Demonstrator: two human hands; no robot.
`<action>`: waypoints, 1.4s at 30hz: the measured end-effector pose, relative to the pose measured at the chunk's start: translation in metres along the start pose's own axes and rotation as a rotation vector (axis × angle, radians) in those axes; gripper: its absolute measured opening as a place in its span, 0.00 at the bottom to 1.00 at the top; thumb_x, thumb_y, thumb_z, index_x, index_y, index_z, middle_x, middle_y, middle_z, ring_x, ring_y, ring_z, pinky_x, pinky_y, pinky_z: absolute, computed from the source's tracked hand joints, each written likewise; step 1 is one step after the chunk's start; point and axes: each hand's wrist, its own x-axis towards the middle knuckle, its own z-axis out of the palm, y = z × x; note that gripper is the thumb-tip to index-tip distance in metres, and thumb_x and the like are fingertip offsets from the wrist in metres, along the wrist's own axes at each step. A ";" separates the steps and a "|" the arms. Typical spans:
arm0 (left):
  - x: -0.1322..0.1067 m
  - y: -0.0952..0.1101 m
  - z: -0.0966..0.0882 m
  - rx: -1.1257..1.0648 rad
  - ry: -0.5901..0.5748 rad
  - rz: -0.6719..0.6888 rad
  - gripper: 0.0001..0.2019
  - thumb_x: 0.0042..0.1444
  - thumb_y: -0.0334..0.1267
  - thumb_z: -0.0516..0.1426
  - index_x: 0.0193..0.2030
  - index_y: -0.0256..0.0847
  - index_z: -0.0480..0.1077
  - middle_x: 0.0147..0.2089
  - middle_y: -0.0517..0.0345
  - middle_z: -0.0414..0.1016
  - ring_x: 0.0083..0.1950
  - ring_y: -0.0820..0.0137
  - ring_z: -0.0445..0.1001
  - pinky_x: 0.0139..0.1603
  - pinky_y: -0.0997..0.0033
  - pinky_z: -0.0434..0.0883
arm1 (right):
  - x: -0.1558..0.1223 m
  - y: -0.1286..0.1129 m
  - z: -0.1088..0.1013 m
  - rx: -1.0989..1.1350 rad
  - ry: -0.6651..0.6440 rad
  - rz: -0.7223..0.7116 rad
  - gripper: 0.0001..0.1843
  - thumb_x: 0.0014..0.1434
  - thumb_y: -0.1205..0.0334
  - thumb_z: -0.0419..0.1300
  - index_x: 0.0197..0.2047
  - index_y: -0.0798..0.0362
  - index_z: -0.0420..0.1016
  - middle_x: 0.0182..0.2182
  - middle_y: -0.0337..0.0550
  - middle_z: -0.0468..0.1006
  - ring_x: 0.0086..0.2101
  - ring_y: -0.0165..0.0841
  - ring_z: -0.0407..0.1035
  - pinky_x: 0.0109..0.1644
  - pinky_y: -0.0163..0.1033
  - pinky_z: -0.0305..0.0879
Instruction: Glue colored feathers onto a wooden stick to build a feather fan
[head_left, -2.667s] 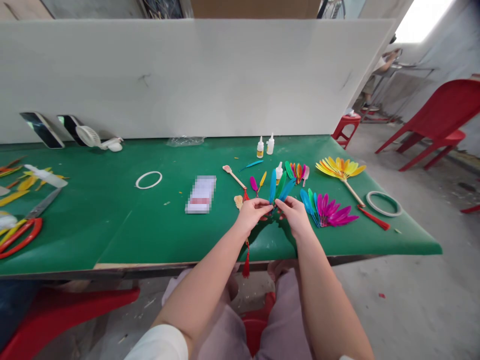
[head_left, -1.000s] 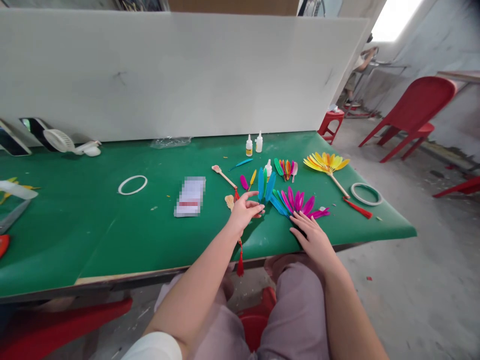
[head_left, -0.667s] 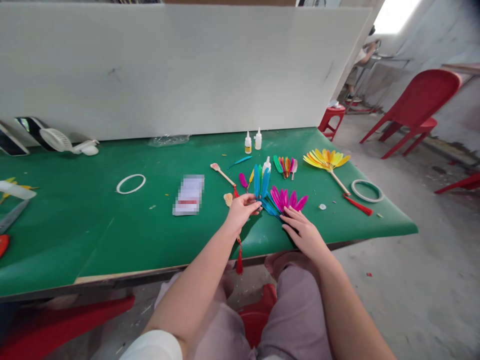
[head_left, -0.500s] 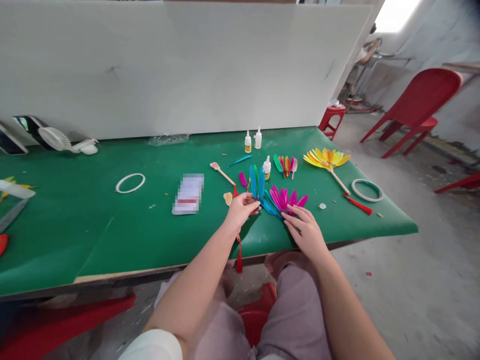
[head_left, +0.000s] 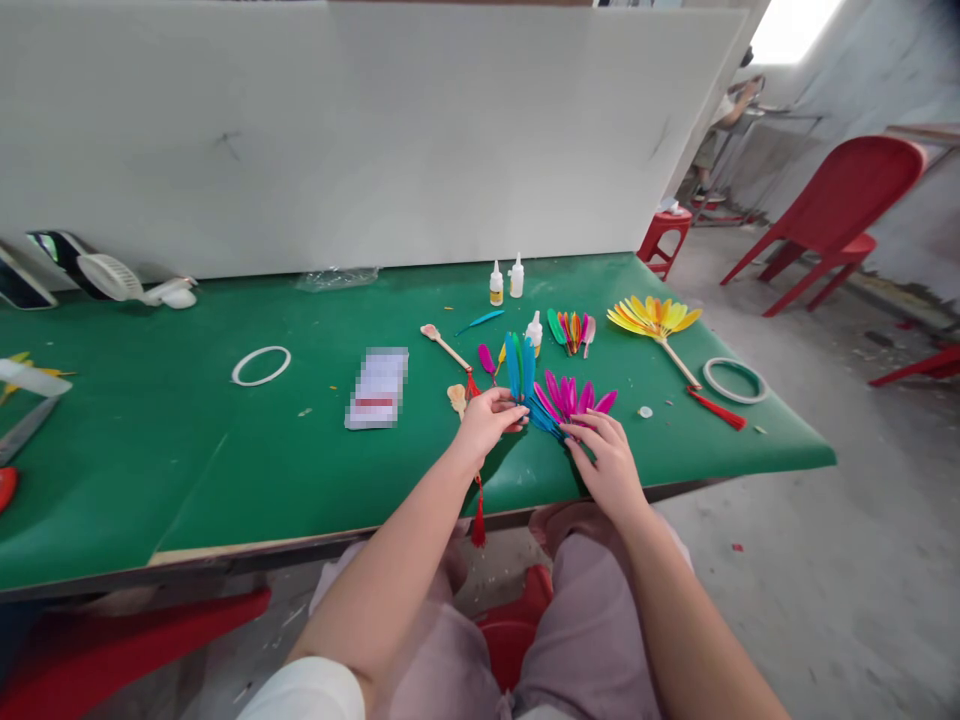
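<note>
My left hand (head_left: 486, 423) pinches the base of a small fan of blue and green feathers (head_left: 517, 362) above the green table (head_left: 225, 440). A red tassel (head_left: 478, 520) hangs below that hand over the table's front edge. My right hand (head_left: 609, 462) rests with fingers curled on the stems of a spread of blue and magenta feathers (head_left: 574, 398) lying on the table just to the right. A glue bottle (head_left: 533, 333) stands right behind the held feathers.
A finished yellow feather fan (head_left: 656, 320) with a red tassel lies at the right, next to a white ring (head_left: 735, 380). Two more glue bottles (head_left: 506, 281), mixed feathers (head_left: 570, 330), a wooden handle (head_left: 446, 347), a blurred card (head_left: 379, 387) and another ring (head_left: 260, 365) lie about. Red chairs stand at the right.
My right hand let go of the held fan, reached right, and dragged the blue and magenta feathers leftward toward my left hand, which kept its grip and tilted the blue-green feathers upright.
</note>
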 end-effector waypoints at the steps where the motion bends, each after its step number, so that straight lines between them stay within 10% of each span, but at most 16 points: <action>1: -0.002 0.000 0.001 -0.005 -0.022 -0.007 0.12 0.43 0.29 0.64 0.34 0.32 0.68 0.27 0.57 0.73 0.27 0.75 0.74 0.28 0.77 0.72 | 0.002 -0.005 -0.001 0.049 0.028 0.055 0.13 0.57 0.59 0.53 0.42 0.49 0.76 0.41 0.46 0.74 0.46 0.38 0.63 0.53 0.47 0.60; 10: -0.018 -0.003 0.011 0.114 -0.341 -0.034 0.11 0.40 0.35 0.65 0.32 0.33 0.74 0.28 0.55 0.75 0.29 0.73 0.72 0.28 0.76 0.69 | 0.011 -0.028 0.008 0.613 -0.032 0.639 0.17 0.47 0.48 0.61 0.21 0.53 0.67 0.14 0.33 0.65 0.16 0.25 0.56 0.19 0.32 0.52; 42: -0.018 -0.010 0.009 0.109 -0.348 -0.061 0.10 0.43 0.34 0.63 0.35 0.36 0.73 0.29 0.56 0.76 0.31 0.72 0.74 0.26 0.77 0.70 | 0.010 -0.025 0.009 0.817 0.054 0.733 0.16 0.43 0.50 0.64 0.25 0.55 0.71 0.18 0.35 0.68 0.19 0.26 0.61 0.20 0.32 0.62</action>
